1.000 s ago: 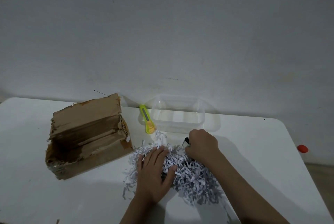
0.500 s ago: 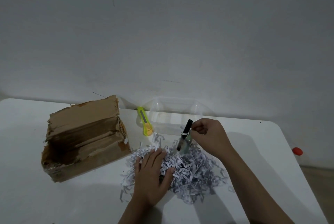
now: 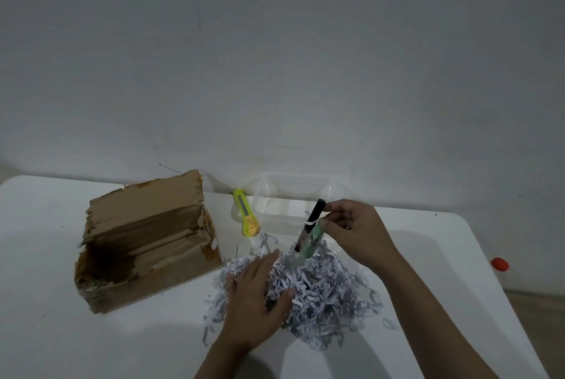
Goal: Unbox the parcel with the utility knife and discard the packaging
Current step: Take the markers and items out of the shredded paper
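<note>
An opened, torn cardboard box lies on its side at the left of the white table. A heap of shredded paper sits in the middle. My left hand rests flat on the heap's left part. Above the heap's far edge, my right hand pinches a small bundle: a black-capped pen with a pale green tube, tilted, its lower end at the shreds. A yellow-green utility knife lies beyond the heap.
A clear plastic tub stands against the wall behind the bundle, right of the knife. A small red object lies off the table's right edge. The grey wall runs right behind the table.
My right hand has pulled the pen and green tube up out of the shredded paper and lifted them a little higher. My left hand has stayed on the heap.
</note>
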The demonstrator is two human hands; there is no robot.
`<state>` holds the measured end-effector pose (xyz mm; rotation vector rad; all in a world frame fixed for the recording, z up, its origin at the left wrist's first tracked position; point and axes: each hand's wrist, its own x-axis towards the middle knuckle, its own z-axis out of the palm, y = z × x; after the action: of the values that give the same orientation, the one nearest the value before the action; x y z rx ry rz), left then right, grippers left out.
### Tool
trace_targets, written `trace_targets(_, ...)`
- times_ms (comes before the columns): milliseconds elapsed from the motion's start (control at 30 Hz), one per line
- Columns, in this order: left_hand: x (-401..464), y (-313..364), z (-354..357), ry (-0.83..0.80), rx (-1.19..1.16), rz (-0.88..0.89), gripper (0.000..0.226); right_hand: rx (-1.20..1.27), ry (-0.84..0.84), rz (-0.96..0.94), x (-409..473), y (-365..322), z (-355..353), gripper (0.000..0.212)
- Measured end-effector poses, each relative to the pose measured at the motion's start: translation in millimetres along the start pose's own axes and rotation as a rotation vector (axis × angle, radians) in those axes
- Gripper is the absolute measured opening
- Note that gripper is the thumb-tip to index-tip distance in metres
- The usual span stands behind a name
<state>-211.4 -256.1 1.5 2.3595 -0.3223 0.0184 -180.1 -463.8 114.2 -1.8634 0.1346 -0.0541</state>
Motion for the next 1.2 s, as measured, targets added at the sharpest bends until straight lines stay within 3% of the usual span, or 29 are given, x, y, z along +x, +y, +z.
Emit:
trace_targets(133, 10.6, 17.0, -13.2, 0.101, -0.084, 0.043, 0.055, -0.06, -0.018, -0.011, -4.3, 1.9, 2.4, 0.019)
trace_targets(333, 22.2, 56.3, -21.2, 0.24, -0.36, 0.172, 0.029, -0.137, -0.083, -0.014, -13.3, 9.0, 14.8, 0.023)
trace_targets(467, 24.6, 54.7, -17.4, 0.305, -0.423, 0.093, 0.018, -0.151, -0.093, -0.008, -16.2, 11.8, 17.7, 0.023)
trace_targets(833, 24.6, 37.7, -15.6, 0.346, -0.318, 0.005, 0.03, -0.144, -0.057, 0.006, -19.4, 12.9, 11.8, 0.02)
trace_targets(1067, 23.6, 19.4, -10.2, 0.257, -0.103, 0.097, 0.007, -0.062, 0.053, -0.029, -25.4, 6.3, -3.3, 0.023)
trace_targets(1200, 23.5, 32.6, -12.8, 0.215, -0.177, 0.191, 0.031, -0.052, 0.077, -0.066, -29.8, 4.4, -10.2, 0.028)
